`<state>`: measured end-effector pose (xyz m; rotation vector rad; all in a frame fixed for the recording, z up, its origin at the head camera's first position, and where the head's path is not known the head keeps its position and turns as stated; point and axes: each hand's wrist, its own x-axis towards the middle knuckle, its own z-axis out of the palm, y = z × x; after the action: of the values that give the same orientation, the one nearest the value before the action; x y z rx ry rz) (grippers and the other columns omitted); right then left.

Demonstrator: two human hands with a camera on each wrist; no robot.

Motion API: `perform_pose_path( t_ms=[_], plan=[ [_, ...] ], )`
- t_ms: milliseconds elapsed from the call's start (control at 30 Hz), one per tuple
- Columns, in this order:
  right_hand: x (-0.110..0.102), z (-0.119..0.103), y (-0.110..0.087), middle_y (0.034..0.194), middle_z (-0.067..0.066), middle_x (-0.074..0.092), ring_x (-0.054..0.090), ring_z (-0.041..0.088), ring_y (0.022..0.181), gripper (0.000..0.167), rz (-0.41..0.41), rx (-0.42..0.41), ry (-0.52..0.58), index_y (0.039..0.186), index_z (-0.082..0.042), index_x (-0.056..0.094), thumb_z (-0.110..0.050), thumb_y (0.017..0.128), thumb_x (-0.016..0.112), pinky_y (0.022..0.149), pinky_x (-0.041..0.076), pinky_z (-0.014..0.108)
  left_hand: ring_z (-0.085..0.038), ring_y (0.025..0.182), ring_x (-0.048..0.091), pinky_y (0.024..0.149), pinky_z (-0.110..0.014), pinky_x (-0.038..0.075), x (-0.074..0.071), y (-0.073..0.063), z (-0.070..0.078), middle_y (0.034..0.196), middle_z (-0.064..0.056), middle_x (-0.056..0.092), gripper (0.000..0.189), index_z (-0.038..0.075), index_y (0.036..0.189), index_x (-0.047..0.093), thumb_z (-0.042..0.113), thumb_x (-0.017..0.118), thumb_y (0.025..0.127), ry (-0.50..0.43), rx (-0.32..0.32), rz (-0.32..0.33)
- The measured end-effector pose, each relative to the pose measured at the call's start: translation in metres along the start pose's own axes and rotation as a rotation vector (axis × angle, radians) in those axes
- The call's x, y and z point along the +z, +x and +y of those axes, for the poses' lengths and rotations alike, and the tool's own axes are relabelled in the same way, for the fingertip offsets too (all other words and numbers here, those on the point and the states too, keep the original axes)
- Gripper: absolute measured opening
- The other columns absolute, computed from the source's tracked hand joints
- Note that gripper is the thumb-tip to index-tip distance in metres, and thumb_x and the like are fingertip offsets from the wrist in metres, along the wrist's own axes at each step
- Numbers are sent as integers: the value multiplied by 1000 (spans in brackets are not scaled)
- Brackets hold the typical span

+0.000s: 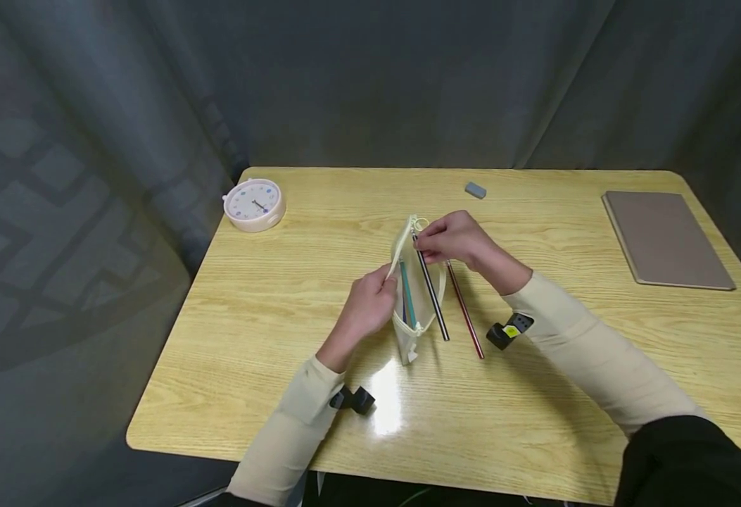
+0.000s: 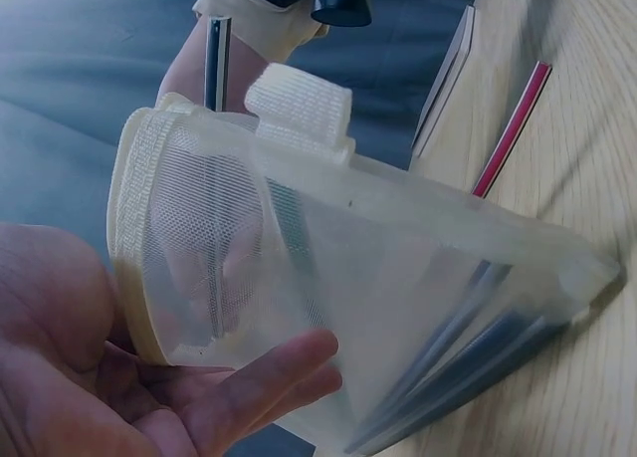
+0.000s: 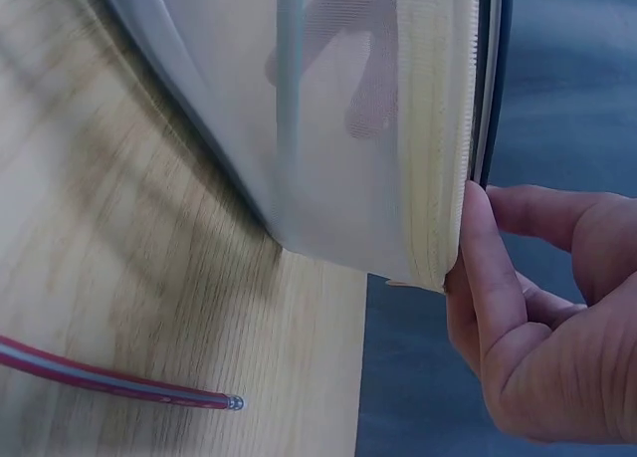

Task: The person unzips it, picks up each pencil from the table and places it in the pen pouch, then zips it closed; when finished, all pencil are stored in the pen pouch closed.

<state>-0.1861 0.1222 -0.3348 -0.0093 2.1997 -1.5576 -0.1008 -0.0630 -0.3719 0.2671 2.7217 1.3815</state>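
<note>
Head view: left hand pinches the rim of a translucent zip pouch, which stands gaping near mid-table. Right hand pinches a dark striped pencil near its far end; shaft slants across the pouch mouth. Teal pencil inside pouch. Red pencil on table, just right of pouch. Left wrist view: fingers lie along the pouch's outer wall.

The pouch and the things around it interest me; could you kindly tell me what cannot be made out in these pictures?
Head view: the numerals on the clock are too small to read.
Left wrist view: the cloudy wall of the pouch blurs its contents, so their number is unclear.
Right wrist view: the left edge cuts off the red pencil, the top edge the dark pencil.
</note>
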Motion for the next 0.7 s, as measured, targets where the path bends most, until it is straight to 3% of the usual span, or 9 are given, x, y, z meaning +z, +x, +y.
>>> perform_pose_path(
  t_ms=[200, 433, 700],
  plan=[
    [1, -3, 2, 84, 4, 69, 68, 4, 62, 32, 30, 18, -37, 120, 14, 67, -6, 96, 69, 70, 60, 23, -28, 78, 59, 66, -37, 47, 2, 1, 0, 80, -11, 62, 32, 3, 112, 71, 15, 41, 105, 0, 8, 3],
    [2, -6, 4, 89, 8, 71, 69, 4, 63, 30, 61, 1, -56, 118, 12, 69, -8, 95, 70, 77, 62, 30, -28, 82, 58, 69, -38, 46, 3, 1, 1, 82, -12, 61, 28, 3, 102, 68, 16, 42, 105, 9, 11, 6],
    [2, -8, 3, 101, 18, 72, 69, 4, 65, 30, 71, -25, -27, 121, 13, 68, -6, 97, 66, 73, 61, 25, -27, 78, 57, 65, -36, 44, 3, 1, 1, 77, -10, 57, 30, 3, 103, 68, 16, 42, 106, -5, 10, 5]
  ],
)
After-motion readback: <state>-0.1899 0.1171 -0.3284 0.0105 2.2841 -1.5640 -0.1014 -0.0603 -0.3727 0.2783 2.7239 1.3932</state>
